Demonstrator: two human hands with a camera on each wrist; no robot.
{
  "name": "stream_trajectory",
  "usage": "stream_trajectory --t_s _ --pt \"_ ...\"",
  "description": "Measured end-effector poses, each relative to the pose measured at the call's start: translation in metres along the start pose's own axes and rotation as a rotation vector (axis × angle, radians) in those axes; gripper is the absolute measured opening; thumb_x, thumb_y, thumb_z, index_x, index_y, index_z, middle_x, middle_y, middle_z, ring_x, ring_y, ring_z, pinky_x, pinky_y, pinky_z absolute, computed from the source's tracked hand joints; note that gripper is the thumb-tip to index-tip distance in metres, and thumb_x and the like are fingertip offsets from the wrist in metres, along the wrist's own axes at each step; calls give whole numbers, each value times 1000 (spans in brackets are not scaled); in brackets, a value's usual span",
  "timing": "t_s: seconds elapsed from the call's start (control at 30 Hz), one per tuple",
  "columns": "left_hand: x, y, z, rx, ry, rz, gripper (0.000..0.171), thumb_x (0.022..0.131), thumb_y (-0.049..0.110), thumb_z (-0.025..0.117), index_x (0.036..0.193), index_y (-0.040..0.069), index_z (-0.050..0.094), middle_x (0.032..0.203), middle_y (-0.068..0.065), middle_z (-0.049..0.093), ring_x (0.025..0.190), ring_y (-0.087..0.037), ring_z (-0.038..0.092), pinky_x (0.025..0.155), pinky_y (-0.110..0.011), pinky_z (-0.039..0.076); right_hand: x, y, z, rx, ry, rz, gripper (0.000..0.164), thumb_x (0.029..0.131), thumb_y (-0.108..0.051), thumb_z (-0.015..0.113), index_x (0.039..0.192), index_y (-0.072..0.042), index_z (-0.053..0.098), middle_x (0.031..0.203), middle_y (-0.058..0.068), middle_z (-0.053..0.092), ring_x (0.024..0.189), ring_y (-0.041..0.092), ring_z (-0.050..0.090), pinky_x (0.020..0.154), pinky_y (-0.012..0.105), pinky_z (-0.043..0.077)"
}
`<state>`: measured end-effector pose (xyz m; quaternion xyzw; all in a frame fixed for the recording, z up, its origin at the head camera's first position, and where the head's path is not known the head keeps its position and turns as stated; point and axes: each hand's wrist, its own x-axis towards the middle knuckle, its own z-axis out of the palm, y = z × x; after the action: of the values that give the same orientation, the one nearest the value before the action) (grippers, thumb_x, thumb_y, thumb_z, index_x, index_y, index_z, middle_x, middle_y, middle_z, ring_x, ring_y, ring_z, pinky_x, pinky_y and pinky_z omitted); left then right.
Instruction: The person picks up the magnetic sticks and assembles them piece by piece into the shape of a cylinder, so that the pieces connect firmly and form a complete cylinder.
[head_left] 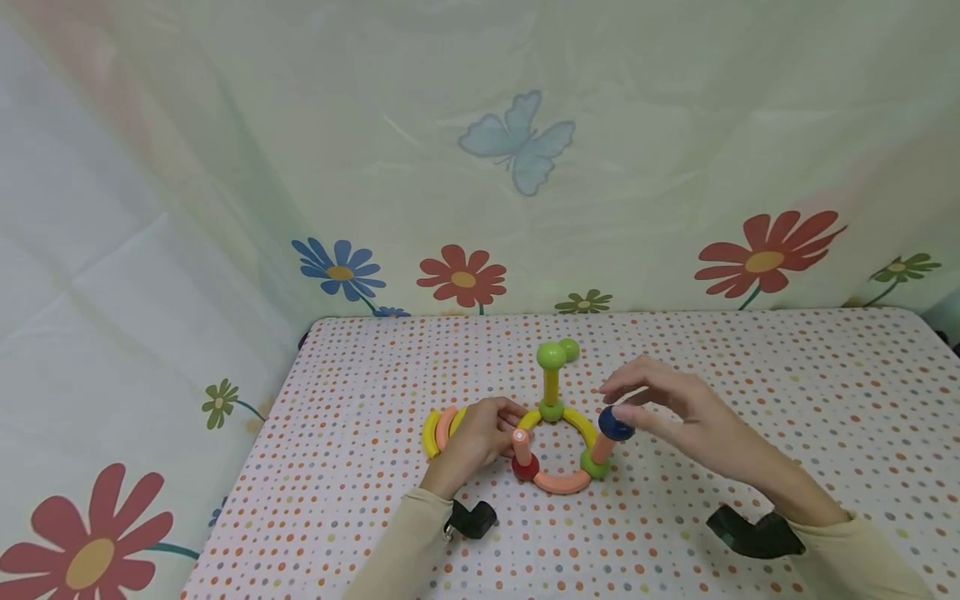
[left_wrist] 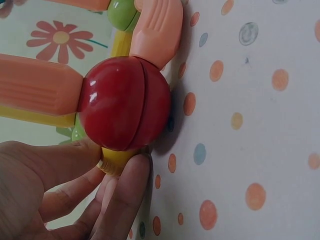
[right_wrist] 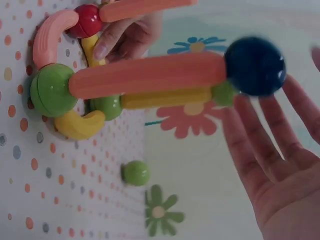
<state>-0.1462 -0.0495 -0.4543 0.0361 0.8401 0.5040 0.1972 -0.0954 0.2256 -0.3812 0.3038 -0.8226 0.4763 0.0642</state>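
Left hand [head_left: 480, 431] pinches a yellow arc [head_left: 529, 419] beside the red ball [head_left: 526, 467], probably steadying the ring [head_left: 562, 482] on the worktop [head_left: 615, 550]; right hand [head_left: 686, 412], fingers extended, is just beside the blue ball [head_left: 616, 425] capping a pink rod [head_left: 602, 450].

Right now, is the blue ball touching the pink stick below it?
Touching. The right wrist view shows the blue ball set against the end of the pink stick, with no gap between them.

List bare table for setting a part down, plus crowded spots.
Free: spotted tablecloth left of the spare curved sticks; from the loose green ball rightward to the cloth's edge, beyond the right grip.
Crowded: the ring with three rising sticks, and its gap to the spares, where the left grip sits.
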Motion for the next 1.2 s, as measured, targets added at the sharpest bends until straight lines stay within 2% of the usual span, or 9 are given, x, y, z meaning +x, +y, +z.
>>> stream_trajectory --t_s 0.1,0.2,0.4,0.5,0.6,0.73,0.97,1.13,1.2 --pt "-1 1 0 -2 0 5 29 88 -5 80 115 1 73 92 -5 65 76 -14 61 63 -27 59 10 17 -2 75 36 108 17 107 -1 56 120 -1 67 115 3 66 101 12 66 85 24 57" --pt "-2 1 0 -3 1 0 29 88 -5 80 115 1 73 92 -6 65 76 -15 61 64 -27 59 26 39 -2 -3 41 175 14 107 -6 59 117 -1 68 116 7 66 104 18 65 87 29 56" --pt "-1 0 0 -26 -4 -16 29 88 -5 80 116 0 72 93 -5 64 77 -14 60 64 -27 59 65 77 10 -158 -107 198 26 101 -3 68 126 1 67 135 22 58 127 44 55 100 60 50" --pt "0 0 0 -42 -15 -12 29 88 -6 80 115 -1 72 92 -5 65 75 -14 61 63 -27 59 79 86 17 -190 -182 209 32 100 0 67 132 5 65 143 28 52 132 49 50 104 65 46" --pt "1 1 0 -40 -17 -9 29 88 -5 81 115 0 72 90 -5 66 74 -13 62 62 -27 59 85 95 25 -235 -236 211 33 99 3 66 131 8 65 142 29 53 129 49 53 104 62 48" --pt "2 1 -3 -16 -34 11 29 88 -1 82 116 0 72 91 -4 66 77 -13 62 63 -27 60 81 101 31 -277 -225 218 27 98 6 67 124 7 69 133 25 58 120 43 60 98 56 54" --pt "6 1 -9 110 -83 102 30 89 2 82 118 2 72 92 -2 65 78 -11 61 65 -23 57 55 102 22 -264 -157 280 21 97 -4 74 118 -2 72 113 13 62 96 23 62 83 41 57" --pt "12 3 -14 203 -56 261 37 89 9 85 122 1 71 99 -5 65 84 -14 60 74 -22 52 36 103 13 -248 -113 321 26 90 -10 83 113 -2 71 106 9 65 94 23 64 81 38 58" --pt "15 5 -15 199 -34 336 41 89 11 85 126 1 69 105 -8 67 91 -17 63 80 -24 54 30 104 12 -234 -92 342 29 89 -12 85 112 -2 70 105 8 66 94 22 63 81 37 58"
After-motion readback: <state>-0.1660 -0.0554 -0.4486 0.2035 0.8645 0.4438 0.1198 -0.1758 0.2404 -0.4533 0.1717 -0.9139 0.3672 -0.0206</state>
